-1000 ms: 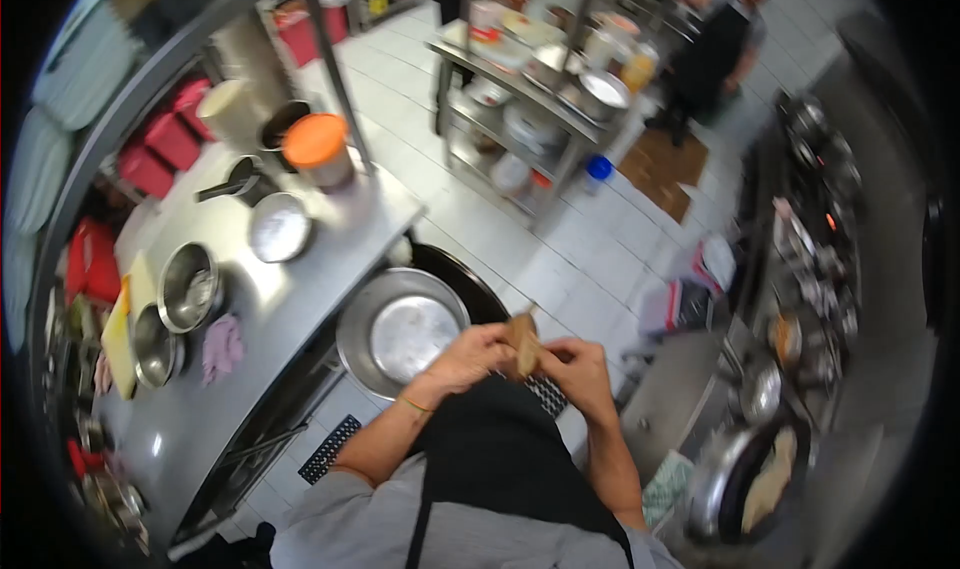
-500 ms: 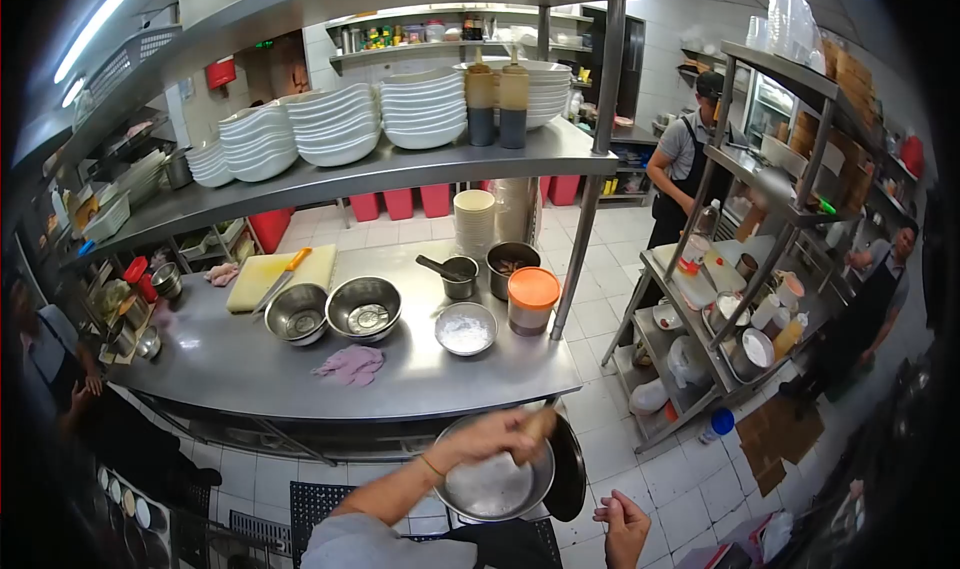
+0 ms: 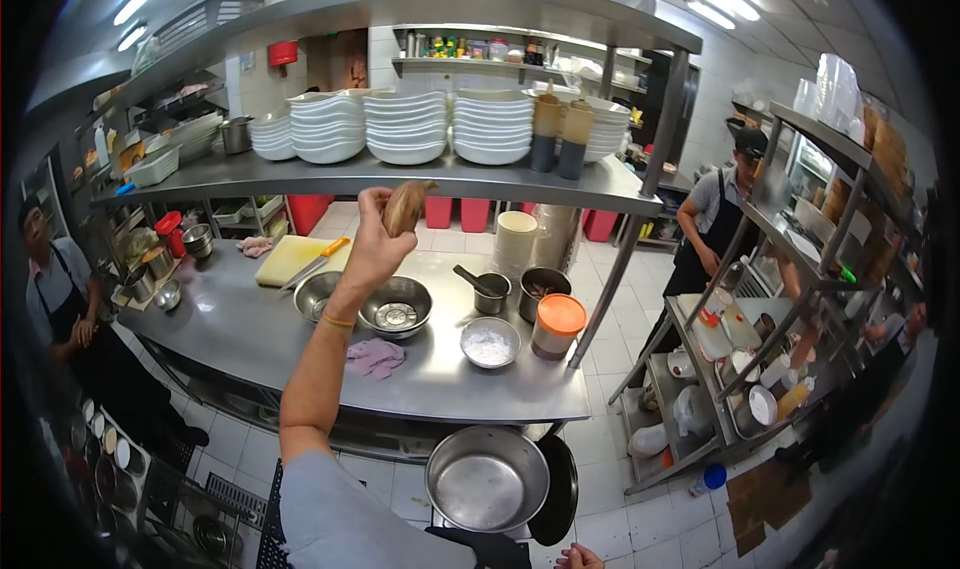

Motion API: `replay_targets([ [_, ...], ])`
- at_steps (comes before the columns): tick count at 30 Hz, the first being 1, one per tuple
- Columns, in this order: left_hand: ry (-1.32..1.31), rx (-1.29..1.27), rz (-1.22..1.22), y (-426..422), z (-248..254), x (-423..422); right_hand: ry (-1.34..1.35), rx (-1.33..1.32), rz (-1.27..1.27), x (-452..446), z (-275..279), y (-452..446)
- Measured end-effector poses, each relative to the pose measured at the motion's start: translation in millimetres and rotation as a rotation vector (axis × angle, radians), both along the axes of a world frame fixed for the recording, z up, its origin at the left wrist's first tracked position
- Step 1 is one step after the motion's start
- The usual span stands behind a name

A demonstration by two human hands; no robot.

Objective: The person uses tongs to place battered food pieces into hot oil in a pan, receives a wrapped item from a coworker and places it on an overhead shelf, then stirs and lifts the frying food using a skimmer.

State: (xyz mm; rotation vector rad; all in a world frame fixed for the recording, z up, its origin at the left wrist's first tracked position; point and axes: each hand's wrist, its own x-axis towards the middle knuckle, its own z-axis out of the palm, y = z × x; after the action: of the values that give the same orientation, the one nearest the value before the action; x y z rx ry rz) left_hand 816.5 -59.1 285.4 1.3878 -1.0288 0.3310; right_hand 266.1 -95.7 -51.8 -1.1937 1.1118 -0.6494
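Observation:
My left hand (image 3: 378, 247) is raised in front of the shelf, fingers wrapped round a brown oblong item (image 3: 408, 209) with a narrow tip, whose kind I cannot make out. Below that forearm, two steel mixing bowls (image 3: 397, 307) stand on the steel counter (image 3: 240, 331), with a pink cloth (image 3: 377, 358) beside them. At the bottom edge, only the fingertips of my right hand (image 3: 578, 558) show, loosely apart with nothing visible in them. Nearest to it is a large steel pot (image 3: 487, 477), low in front of me, its inside bare.
A knife (image 3: 322, 259) lies on a yellow cutting board (image 3: 285, 266). To the right are a bowl of white powder (image 3: 490, 343) and an orange-lidded tub (image 3: 559, 326). Overhead, the steel shelf (image 3: 420, 179) carries plate stacks. People stand left and right.
My left hand has lifted the brown item from above the pot up to shelf height. My right hand has dropped toward the bottom edge. The view has tilted up and turned left.

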Motion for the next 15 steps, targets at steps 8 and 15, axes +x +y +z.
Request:
replay_targets([
  [8, -0.186, -0.127, 0.322, 37, 32, 56, 0.086, 0.067, -0.007, -4, -34, -11],
  [15, -0.264, -0.351, 0.609, 76, 100, 111, 0.089, 0.006, 0.104, 23, -27, -19],
])
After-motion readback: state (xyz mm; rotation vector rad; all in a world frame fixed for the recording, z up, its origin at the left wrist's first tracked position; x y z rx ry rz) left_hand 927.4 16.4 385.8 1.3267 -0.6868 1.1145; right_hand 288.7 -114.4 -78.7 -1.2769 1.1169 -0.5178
